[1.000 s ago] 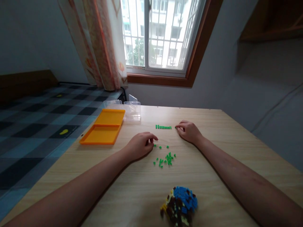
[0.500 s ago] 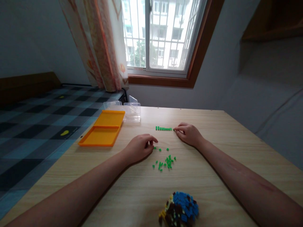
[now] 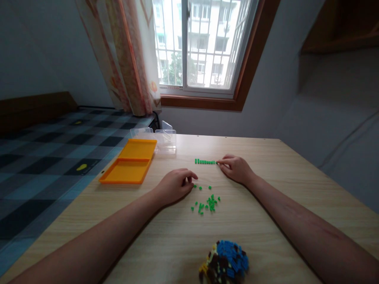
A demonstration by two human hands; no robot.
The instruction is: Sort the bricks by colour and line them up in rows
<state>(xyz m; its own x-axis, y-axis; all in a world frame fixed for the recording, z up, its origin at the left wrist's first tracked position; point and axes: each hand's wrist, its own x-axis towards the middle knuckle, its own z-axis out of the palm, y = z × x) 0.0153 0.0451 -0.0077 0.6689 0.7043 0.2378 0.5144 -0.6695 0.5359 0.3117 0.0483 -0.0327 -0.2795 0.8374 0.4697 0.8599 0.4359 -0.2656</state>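
Observation:
A row of small green toy bricks lies on the table, with the larger ones at its left end. At the row's right end, my right hand has its fingertips closed on one tiny green brick. Left of centre, my left hand rests low over the table, fingers loosely curled and a gap between thumb and index finger. Its thumb is beside a loose green brick, and I see nothing held. Closer to me lies a scattered cluster of green bricks.
A heap of blue, brown and yellow bricks sits at the near edge of view. An open orange case lies at the table's left, clear plastic boxes behind it. A checked bed adjoins the left side; a window is ahead.
The green brick at my right fingertips has shifted slightly left, closer to the row's end. My left hand has barely moved.

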